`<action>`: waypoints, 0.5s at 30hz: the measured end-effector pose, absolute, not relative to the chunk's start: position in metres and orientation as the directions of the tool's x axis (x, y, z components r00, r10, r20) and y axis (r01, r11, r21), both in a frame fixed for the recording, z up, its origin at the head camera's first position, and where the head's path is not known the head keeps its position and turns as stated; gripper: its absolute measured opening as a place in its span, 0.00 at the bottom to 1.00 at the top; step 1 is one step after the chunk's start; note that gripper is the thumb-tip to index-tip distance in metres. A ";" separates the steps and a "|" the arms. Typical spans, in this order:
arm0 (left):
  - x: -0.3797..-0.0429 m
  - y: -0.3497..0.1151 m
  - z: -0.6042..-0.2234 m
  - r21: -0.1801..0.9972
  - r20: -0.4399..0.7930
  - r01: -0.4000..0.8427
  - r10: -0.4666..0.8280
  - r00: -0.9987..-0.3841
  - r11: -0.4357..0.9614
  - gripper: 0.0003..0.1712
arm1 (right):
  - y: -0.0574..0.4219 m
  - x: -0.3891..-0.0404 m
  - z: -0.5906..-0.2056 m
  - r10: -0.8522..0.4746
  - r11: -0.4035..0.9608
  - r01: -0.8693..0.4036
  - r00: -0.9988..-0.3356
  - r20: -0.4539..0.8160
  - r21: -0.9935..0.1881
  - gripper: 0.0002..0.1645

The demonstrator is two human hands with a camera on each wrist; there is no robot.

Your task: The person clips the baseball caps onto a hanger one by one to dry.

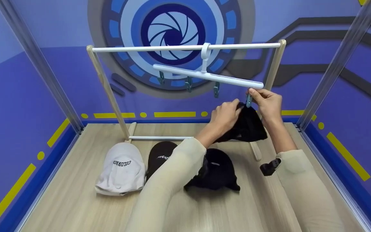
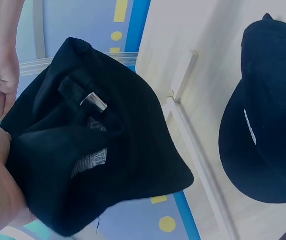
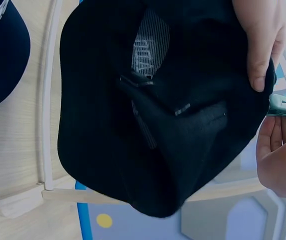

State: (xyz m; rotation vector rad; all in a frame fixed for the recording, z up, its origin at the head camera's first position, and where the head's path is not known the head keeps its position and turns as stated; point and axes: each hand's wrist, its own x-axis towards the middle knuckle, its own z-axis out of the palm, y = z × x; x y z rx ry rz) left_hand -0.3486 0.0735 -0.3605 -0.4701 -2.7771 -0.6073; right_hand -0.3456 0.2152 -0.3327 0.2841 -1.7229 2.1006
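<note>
A: Where is the black baseball cap [image 1: 249,127]?
B: Up off the tabletop [image 1: 76,199], just under the low end of the white hanger [image 1: 211,76]. The left hand [image 1: 224,116] pinches its upper edge between thumb and fingers, most likely to bring that edge level with the end clip [image 1: 249,100].
A: And the right hand [image 1: 268,103]?
B: Its thumb and fingers grasp that clip, probably squeezing it so the cloth can sit inside. The clip meets the cap's edge, but whether it has bitten the fabric cannot be told.
A: Why does the hanger tilt?
B: Its hook goes over the rack's top rail [image 1: 150,49] at a single point, so it can tip; a pull at the clip would explain the low end on the right-hand side. The other three clips, such as the middle one [image 1: 188,84], carry nothing.
A: What about the remaining caps?
B: A white cap [image 1: 121,167], a dark brown cap [image 1: 160,154] and a navy cap [image 1: 219,170] lie in a row below the hanger, within easy reach, it seems. The left sleeve [image 1: 166,187] hides part of the brown one.
</note>
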 end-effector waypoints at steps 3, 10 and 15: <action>-0.349 0.073 -0.359 0.380 0.293 0.361 0.259 -0.920 0.852 0.16 | 0.216 -0.351 -0.337 0.181 -0.151 -0.454 -0.886 0.427 -0.878 0.15; -0.351 0.074 -0.352 0.494 0.236 0.335 0.247 -0.940 0.802 0.19 | 0.214 -0.352 -0.338 0.197 -0.100 -0.475 -0.871 0.451 -0.874 0.16; -0.352 0.073 -0.352 0.550 0.238 0.348 0.257 -0.937 0.759 0.20 | 0.212 -0.340 -0.333 0.209 -0.048 -0.475 -0.865 0.456 -0.879 0.14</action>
